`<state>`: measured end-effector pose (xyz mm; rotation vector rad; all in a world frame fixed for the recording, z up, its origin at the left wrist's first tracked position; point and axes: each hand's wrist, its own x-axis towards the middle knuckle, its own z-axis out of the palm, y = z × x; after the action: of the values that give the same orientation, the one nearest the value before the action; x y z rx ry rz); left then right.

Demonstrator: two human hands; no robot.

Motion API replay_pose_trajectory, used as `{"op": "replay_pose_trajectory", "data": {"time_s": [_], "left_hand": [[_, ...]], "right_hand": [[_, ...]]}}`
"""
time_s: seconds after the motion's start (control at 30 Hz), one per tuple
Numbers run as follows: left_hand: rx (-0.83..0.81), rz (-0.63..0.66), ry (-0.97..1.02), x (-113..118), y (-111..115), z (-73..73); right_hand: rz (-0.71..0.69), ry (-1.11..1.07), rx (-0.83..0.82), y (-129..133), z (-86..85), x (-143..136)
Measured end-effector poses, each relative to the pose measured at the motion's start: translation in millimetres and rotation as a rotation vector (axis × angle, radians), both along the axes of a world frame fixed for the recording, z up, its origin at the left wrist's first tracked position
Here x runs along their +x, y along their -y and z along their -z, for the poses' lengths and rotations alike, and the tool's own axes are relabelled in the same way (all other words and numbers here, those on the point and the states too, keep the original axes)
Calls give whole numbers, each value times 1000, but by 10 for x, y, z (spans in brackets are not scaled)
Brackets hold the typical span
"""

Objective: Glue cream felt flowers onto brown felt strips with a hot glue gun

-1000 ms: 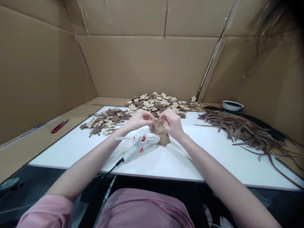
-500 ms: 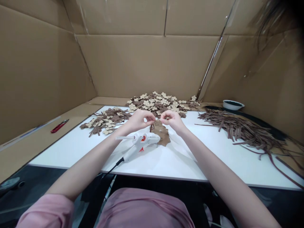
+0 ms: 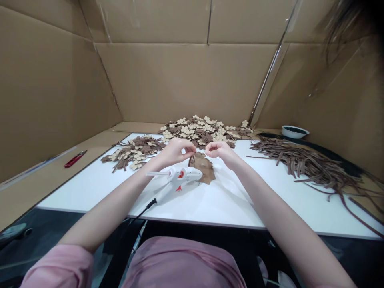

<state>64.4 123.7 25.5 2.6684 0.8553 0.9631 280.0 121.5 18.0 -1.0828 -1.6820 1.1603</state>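
My left hand (image 3: 180,150) pinches the end of a thin brown strip (image 3: 190,161), which hangs from its fingertips. To its right, my right hand (image 3: 220,152) holds thumb and forefinger curled together; whatever lies between them is too small to make out. A small gap separates the two hands. Below them a brown, ragged-edged piece of material (image 3: 205,172) lies on the white board. A white glue gun (image 3: 177,180) with orange parts rests on the board in front of my left hand, its nozzle hidden or hard to make out.
A heap of beige and brown flower cut-outs (image 3: 201,132) lies at the back, with flowers on strips (image 3: 135,154) left of it. Brown strips (image 3: 300,160) are piled right, near a white bowl (image 3: 295,132). A red cutter (image 3: 75,159) lies left. Cardboard walls (image 3: 180,80) enclose the table.
My right hand has shifted slightly right, away from my left hand, widening the gap between the fingertips. The left hand and the glue gun stay almost where they were.
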Motion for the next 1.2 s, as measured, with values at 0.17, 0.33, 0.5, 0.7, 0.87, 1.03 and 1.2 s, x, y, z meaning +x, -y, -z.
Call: {"op": "replay_pose_trajectory", "data": {"time_s": [0.17, 0.33, 0.5, 0.7, 0.87, 1.03, 1.2], "left_hand": [[-4, -9, -5, -6, -12, 14], [23, 1, -25, 2, -33, 39], [59, 38, -30, 15, -46, 65], [34, 17, -13, 0, -38, 50], [-1, -5, 11, -27, -28, 20], [-2, -21, 38, -41, -34, 17], [-16, -25, 52, -53, -25, -4]], "right_hand": [[-18, 12, 51, 7, 17, -15], [-35, 28, 231, -24, 64, -11], [-17, 35, 318, -51, 88, -10], [3, 60, 345, -49, 86, -6], [26, 78, 328, -71, 104, 10], [27, 101, 318, -105, 138, 32], [15, 133, 323, -103, 134, 45]]}}
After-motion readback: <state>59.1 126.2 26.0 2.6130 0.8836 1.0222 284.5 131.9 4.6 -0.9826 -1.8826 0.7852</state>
